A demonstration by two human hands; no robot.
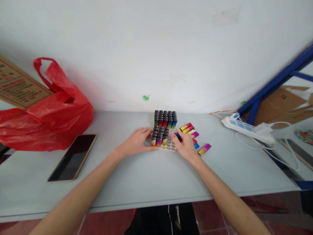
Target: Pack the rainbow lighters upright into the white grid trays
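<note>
A white tray with round holes stands on the table, its left columns filled with upright lighters and its right holes bare. My left hand holds the tray's left side, thumb at the front corner and fingers farther back. Over the right part of the tray, my right hand grips a lighter whose dark end shows; the fingers hide the rest. Behind the tray is a block of upright lighters. Several coloured lighters lie beyond my right hand, and a purple-and-yellow lighter lies to its right.
A phone lies at the left, near a red plastic bag and a cardboard box. At the right are a white power strip with cables and a blue metal frame. A white wall borders the table's back.
</note>
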